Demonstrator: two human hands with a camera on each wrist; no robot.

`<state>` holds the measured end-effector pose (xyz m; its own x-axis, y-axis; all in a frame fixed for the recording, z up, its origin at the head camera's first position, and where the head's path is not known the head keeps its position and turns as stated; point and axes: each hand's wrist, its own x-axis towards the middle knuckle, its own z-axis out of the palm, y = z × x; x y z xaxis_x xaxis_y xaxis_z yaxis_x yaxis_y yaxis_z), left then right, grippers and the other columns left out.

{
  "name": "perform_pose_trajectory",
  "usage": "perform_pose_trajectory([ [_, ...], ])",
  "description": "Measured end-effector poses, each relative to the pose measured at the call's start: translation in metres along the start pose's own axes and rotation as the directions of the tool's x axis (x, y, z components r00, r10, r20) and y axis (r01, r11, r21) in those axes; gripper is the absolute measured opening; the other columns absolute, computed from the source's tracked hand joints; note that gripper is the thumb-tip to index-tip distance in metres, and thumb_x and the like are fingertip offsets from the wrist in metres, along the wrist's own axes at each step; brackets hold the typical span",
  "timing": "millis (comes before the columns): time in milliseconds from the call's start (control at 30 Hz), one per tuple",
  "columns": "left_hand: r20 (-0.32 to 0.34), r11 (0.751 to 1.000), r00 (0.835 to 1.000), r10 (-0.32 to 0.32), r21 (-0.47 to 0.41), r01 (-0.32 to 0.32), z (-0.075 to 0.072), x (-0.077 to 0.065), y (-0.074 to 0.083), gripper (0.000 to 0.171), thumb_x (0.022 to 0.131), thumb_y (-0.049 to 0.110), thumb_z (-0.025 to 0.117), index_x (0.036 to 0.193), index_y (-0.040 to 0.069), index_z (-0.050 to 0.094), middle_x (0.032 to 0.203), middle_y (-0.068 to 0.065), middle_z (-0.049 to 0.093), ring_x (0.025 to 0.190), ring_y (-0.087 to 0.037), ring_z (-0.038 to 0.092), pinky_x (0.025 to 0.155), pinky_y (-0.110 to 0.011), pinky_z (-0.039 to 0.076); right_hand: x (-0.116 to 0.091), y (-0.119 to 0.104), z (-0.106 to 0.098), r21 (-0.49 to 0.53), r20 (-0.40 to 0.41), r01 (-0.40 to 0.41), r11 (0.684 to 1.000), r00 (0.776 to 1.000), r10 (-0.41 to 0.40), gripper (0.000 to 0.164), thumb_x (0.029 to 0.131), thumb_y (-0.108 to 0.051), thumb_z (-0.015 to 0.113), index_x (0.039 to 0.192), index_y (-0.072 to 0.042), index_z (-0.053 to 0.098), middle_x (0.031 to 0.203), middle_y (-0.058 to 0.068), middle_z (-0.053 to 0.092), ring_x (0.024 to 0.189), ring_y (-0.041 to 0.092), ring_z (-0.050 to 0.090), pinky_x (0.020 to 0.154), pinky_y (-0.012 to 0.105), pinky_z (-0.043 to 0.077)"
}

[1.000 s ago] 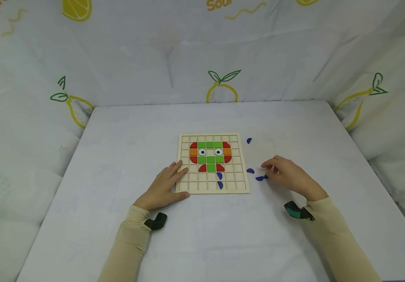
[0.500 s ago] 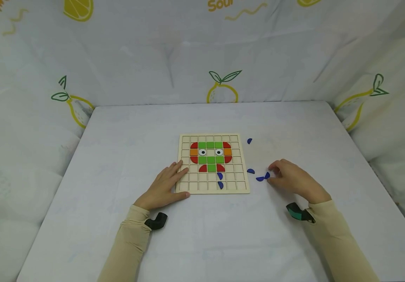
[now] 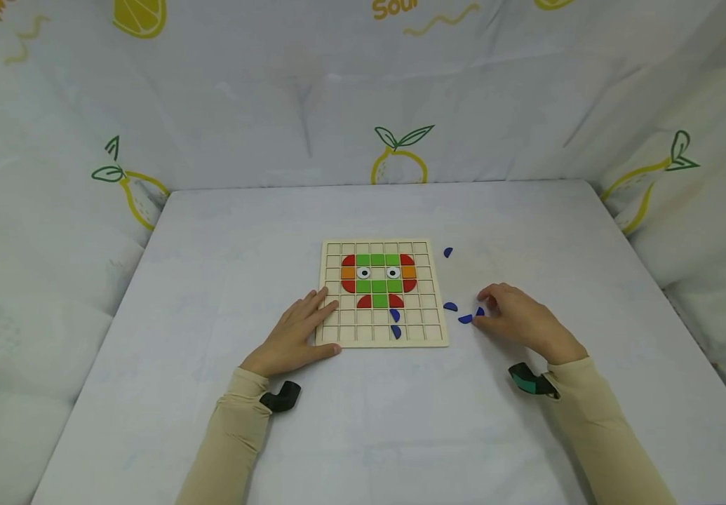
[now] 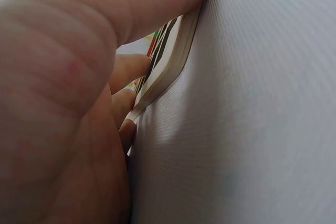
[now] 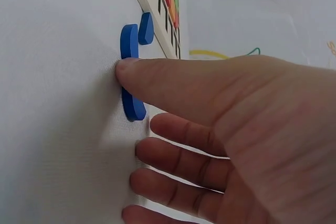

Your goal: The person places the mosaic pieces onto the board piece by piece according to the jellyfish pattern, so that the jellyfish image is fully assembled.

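Note:
A square wooden grid board [image 3: 422, 333] lies on the table, bearing red, orange, green and eye tiles that form a face. Two blue half-round pieces [image 3: 396, 332] sit on its lower cells. My left hand [image 3: 293, 333] rests on the board's left edge, fingers spread, with the thumb at its lower left corner. Right of the board, my right hand [image 3: 520, 322] is beside a blue half-round piece [image 3: 480, 311], which lies between its thumb and fingers. A second blue piece [image 3: 465, 319] lies by the thumb tip. In the right wrist view, the thumb [image 5: 168, 80] partly covers these pieces, apart from the fingers.
Another blue piece [image 3: 450, 306] lies near the board's right edge, and one more blue piece [image 3: 447, 252] lies farther back. White cloth with lemon prints [image 3: 398, 165] hangs behind the white table [image 3: 224, 245] and at both sides.
The right hand drew back a little to the right, uncovering a blue piece, then shifted slightly left, its thumb coming near another piece. The left hand stays put on the board.

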<state>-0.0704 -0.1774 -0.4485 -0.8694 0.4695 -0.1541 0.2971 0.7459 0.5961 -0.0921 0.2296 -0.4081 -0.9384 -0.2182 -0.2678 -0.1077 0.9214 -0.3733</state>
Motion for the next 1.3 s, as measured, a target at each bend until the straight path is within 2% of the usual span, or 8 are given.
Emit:
perform_pose_trajectory([
  [167,0.000,1.000,1.000,-0.001,-0.005,0.001,0.000,0.000,-0.001,0.087,0.091,0.046,0.071,0.162,0.022,0.027,0.173,0.002,0.006,0.161,-0.024,0.002,0.131,-0.050,0.004,0.001,0.000,0.000,-0.012,-0.001,0.019,1.000,1.000,-0.019,0.037,0.090,-0.023,0.076,0.116,0.001,0.067,0.111,0.015,0.065,0.101,0.029,0.058,0.091,0.052,0.055],
  [300,-0.001,1.000,1.000,0.004,-0.004,-0.004,0.001,0.000,-0.002,0.086,0.091,0.047,0.070,0.162,0.022,0.027,0.173,0.002,0.006,0.161,-0.025,0.002,0.131,-0.050,0.004,0.003,0.000,-0.001,-0.010,-0.003,0.054,0.998,0.999,-0.054,0.034,0.091,-0.021,0.075,0.117,-0.001,0.067,0.109,0.013,0.066,0.101,0.028,0.059,0.090,0.050,0.055],
  [567,0.004,1.000,1.000,0.003,0.001,-0.003,0.001,0.001,-0.002,0.086,0.092,0.048,0.069,0.162,0.023,0.026,0.173,0.003,0.005,0.161,-0.024,0.001,0.131,-0.051,0.005,0.008,-0.015,-0.011,0.072,-0.021,0.111,0.991,0.994,-0.110,0.030,0.093,-0.019,0.071,0.118,-0.003,0.067,0.105,0.009,0.068,0.095,0.024,0.059,0.076,0.035,0.054],
  [700,0.001,1.000,1.000,0.001,-0.003,-0.001,0.001,0.001,-0.003,0.086,0.092,0.048,0.069,0.162,0.023,0.027,0.173,0.003,0.006,0.161,-0.024,0.001,0.131,-0.051,0.005,0.013,-0.030,-0.015,0.091,-0.016,0.137,0.986,0.991,-0.136,0.032,0.094,-0.021,0.072,0.121,-0.005,0.067,0.106,0.007,0.067,0.098,0.024,0.058,0.074,0.031,0.052],
  [967,0.006,1.000,1.000,0.007,-0.002,-0.007,0.002,0.001,-0.004,0.086,0.092,0.047,0.069,0.162,0.022,0.027,0.173,0.002,0.007,0.161,-0.025,0.002,0.131,-0.051,0.005,0.025,-0.062,-0.015,0.069,-0.022,0.243,0.967,0.970,-0.242,0.032,0.093,-0.020,0.074,0.121,-0.007,0.068,0.109,0.008,0.066,0.101,0.025,0.058,0.075,0.031,0.054],
  [1167,-0.002,1.000,1.000,0.013,0.005,-0.013,0.002,0.001,-0.004,0.085,0.092,0.048,0.069,0.162,0.021,0.028,0.173,0.001,0.008,0.161,-0.025,0.003,0.131,-0.050,0.006,0.034,-0.084,-0.008,0.060,-0.020,0.299,0.952,0.954,-0.298,0.030,0.092,-0.022,0.076,0.118,-0.009,0.071,0.120,0.010,0.064,0.114,0.028,0.054,0.092,0.043,0.057],
  [1300,-0.003,1.000,1.000,0.017,0.010,-0.017,0.001,0.001,-0.005,0.085,0.092,0.048,0.069,0.162,0.021,0.028,0.173,0.001,0.008,0.161,-0.024,0.003,0.131,-0.050,0.006,0.040,-0.096,-0.001,0.054,-0.020,0.359,0.932,0.933,-0.359,0.027,0.091,-0.022,0.077,0.115,-0.010,0.072,0.119,0.008,0.064,0.115,0.026,0.051,0.095,0.043,0.056],
])
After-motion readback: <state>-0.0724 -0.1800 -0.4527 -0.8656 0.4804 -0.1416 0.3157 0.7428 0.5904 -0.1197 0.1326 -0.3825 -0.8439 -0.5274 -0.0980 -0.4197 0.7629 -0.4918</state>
